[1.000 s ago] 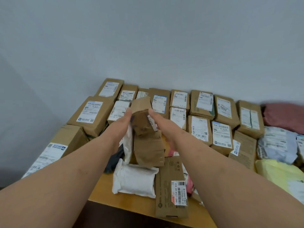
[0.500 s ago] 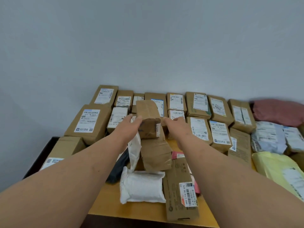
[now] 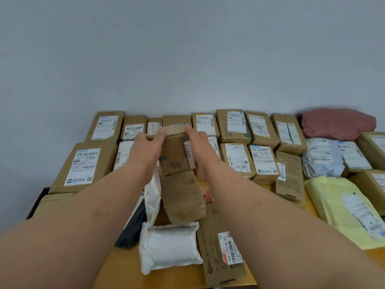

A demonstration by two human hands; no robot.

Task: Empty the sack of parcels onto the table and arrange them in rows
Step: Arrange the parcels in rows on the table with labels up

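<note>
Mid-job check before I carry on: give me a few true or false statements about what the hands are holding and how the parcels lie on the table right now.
1. Both hands grip one brown box. True: left hand and right hand hold its sides.
2. The yellow bag lies at the table's left end. False: it lies on the right.
3. A white padded parcel lies near the front edge. True.
4. The dark red bag sits in the front row. False: it is at the back right, by the wall.

Few labels readable — most print too blurred

The near flat carton's label (image 3: 230, 248) reads "642 L714-00 472"; a back-row box's label (image 3: 259, 127) bears handwritten "2002" — the other shipping labels show only barcodes.
</note>
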